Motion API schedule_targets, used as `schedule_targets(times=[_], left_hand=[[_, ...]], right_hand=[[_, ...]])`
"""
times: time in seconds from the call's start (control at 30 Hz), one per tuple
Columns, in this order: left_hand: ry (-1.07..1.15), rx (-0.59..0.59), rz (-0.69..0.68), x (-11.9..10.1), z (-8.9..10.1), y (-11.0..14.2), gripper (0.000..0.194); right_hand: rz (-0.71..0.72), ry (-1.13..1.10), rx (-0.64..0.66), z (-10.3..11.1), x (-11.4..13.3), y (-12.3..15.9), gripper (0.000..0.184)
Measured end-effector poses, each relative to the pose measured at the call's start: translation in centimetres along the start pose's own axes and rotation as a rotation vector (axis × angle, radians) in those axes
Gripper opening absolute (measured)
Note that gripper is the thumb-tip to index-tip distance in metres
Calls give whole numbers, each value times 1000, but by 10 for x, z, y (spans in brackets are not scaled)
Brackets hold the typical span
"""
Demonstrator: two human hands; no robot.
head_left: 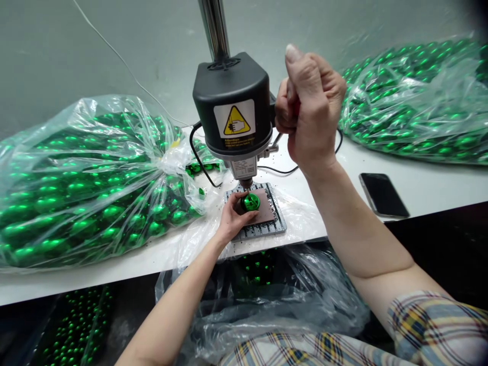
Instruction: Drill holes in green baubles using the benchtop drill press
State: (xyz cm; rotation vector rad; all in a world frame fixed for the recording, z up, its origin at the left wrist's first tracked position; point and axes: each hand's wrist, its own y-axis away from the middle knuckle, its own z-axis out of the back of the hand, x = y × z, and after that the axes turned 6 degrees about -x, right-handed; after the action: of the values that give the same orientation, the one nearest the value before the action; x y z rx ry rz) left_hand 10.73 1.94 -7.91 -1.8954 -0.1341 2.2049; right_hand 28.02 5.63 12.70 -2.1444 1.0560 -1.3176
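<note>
A shiny green ball (pixel 250 202) sits under the bit of a black bench drill press (pixel 232 109). My left hand (pixel 235 213) grips the ball between thumb and fingers. Beneath the ball lies a brownish pad (pixel 264 208) on the grey slotted base plate (pixel 280 223), with dark specks scattered about. My right hand (pixel 310 101) is raised beside the drill head, its fingers wrapped round the feed lever's grip, which they mostly hide. The drill bit's tip meets the top of the ball; how deep it goes I cannot tell.
A tied clear bag of green balls (pixel 95 188) fills the left of the white table (pixel 145 259). Another such bag (pixel 415 101) lies at the back right, near a phone (pixel 383 194). Below the table edge hangs an open plastic bag (pixel 290 300) with green balls inside.
</note>
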Motion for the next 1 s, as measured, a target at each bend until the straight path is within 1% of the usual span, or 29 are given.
schedule_targets(times=[0.07, 0.13, 0.23, 0.4, 0.53, 0.63, 0.77, 0.9, 1.0], left_hand=[[-36, -20, -28, 0, 1, 1, 57], [-68, -36, -46, -1, 1, 3, 50], [-71, -47, -44, -2, -1, 4, 43], [12, -62, 0, -3, -4, 5, 49], [20, -53, 31, -3, -4, 4, 51], [42, -44, 46, -3, -4, 5, 52], [67, -42, 52, -2, -5, 5, 53], [78, -39, 53, -1, -6, 5, 54], [70, -42, 47, -1, -6, 5, 55]], right_hand=[[10, 16, -4, 0, 0, 0, 58], [19, 58, -25, -2, 0, 0, 62], [29, 119, -54, -4, 2, 0, 67], [50, 175, -34, -4, 4, 4, 68], [113, 234, -61, 2, 6, 19, 65], [164, 196, -72, 6, 9, 33, 61], [185, 118, -71, 10, 13, 48, 59], [201, 118, -64, 15, 14, 59, 58], [229, 106, -59, 18, 10, 64, 56]])
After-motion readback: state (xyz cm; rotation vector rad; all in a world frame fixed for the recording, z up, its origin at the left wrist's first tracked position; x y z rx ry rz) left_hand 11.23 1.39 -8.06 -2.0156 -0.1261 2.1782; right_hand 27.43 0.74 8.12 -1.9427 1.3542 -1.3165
